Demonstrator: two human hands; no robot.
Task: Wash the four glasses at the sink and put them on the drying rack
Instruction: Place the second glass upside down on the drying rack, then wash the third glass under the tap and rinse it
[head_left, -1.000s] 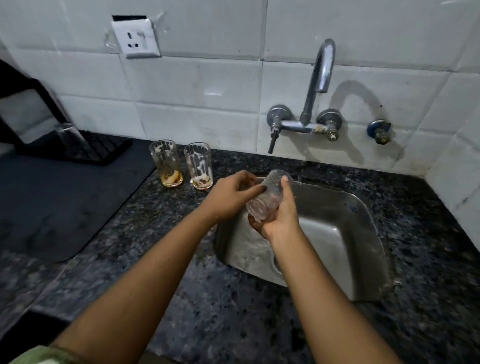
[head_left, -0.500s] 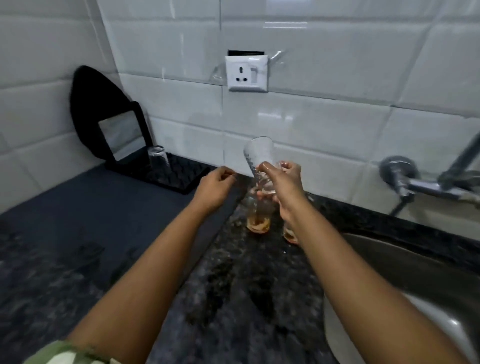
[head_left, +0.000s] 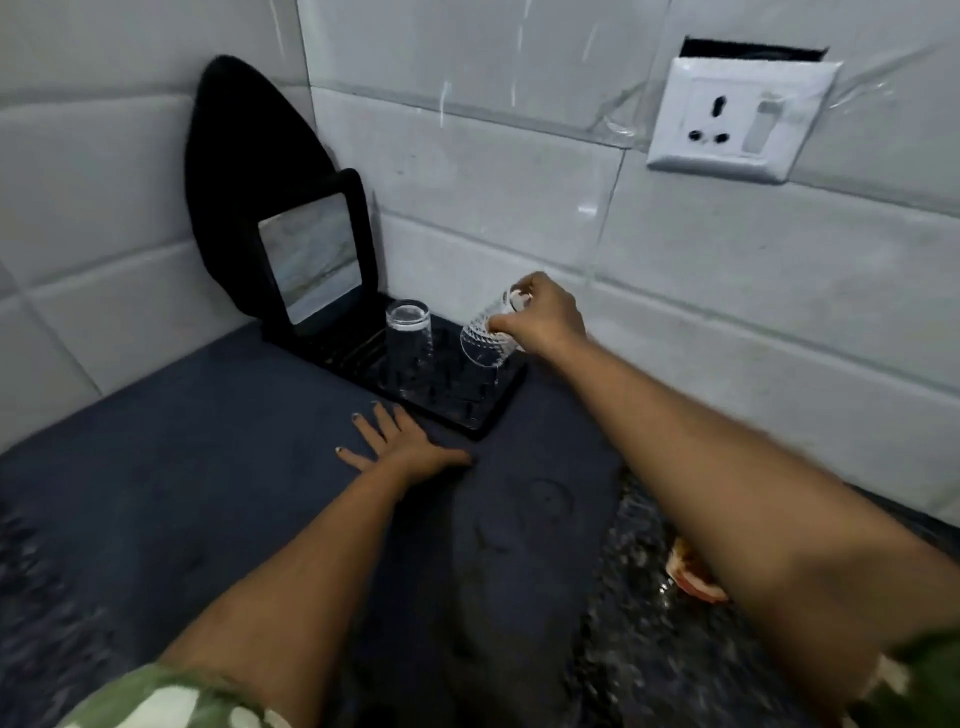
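Compared with the frame half a second earlier, the view has swung further left, so the tap and sink have left the picture, and the right hand has carried its textured glass from above the counter to the drying rack in the centre of the frame. Right hand: fingers and thumb curled round the base end of the textured glass, which is inverted and tilted, mouth toward the lower left, over the right part of the rack; whether its rim touches the rack cannot be told. Left hand: earlier raised with fingers loosely bent, now flat with fingers spread, palm down on the dark mat, just in front of the rack's near edge and holding nothing. Plain glass: upside down on the left part of the rack, just beside the held glass and apart from it. Black-framed mirror: leaning at the back left of the rack, in front of a black oval panel set against the tiled wall. Wall socket: upper right of the frame. Speckled stone counter: lower right, beside the mat. Orange-and-white object: partly hidden beneath the right forearm at lower right; it cannot be identified. Green patterned sleeves: bottom corners of the frame.
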